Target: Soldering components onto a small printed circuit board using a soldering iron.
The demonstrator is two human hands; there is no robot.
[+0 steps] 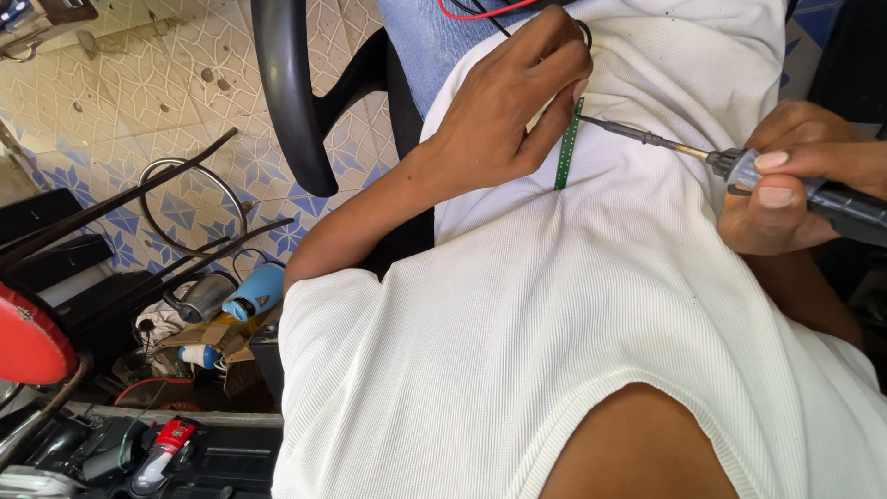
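My left hand (504,106) pinches a narrow green circuit board strip (568,145) on edge, held upright over my white ribbed shirt (554,314). My right hand (785,176) grips the dark handle of a soldering iron (832,199) at the right edge. The iron's thin metal shaft (637,136) runs leftward, and its tip touches the upper part of the green strip, right beside my left fingers. Red and black wires (480,11) loop above my left hand.
A black chair armrest (286,92) curves down at upper centre. The patterned tile floor (139,102) lies to the left with black rods, a wire ring (189,199), a blue bottle (254,291), cardboard scraps and a red disc (28,342). A black tray with tools (139,453) sits at bottom left.
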